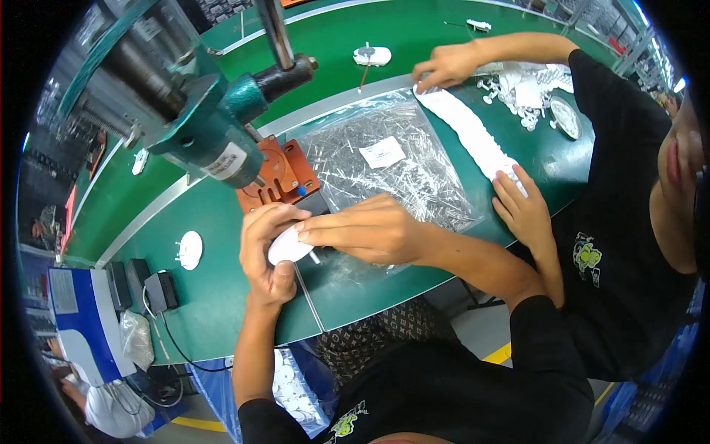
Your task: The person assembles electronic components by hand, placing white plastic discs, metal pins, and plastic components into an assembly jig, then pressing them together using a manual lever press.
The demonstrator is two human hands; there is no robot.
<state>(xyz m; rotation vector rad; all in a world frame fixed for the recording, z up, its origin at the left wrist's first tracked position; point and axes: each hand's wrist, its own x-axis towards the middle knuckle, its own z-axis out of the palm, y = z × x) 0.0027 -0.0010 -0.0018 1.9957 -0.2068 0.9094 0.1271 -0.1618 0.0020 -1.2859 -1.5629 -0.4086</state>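
Note:
A white round plastic disc [291, 246] is held at the near edge of the orange fixture. My left hand [262, 248] curls around its left side, thumb below and fingers above. From the right, my right hand [373, 231] pinches the disc's upper edge with thumb and fingertips. A short white prong [315, 257] sticks out beneath my right fingers. Just beyond my hands, the orange fixture [302, 164] sits under the green press head [222, 144]. My fingers cover part of the disc.
A clear bag of metal pins [433, 174] lies right of the fixture. A pronged white disc [191, 250] rests at left. At right, a co-worker's hands [523, 211] touch a long row of white parts [470, 129]. Behind runs a green conveyor [325, 55].

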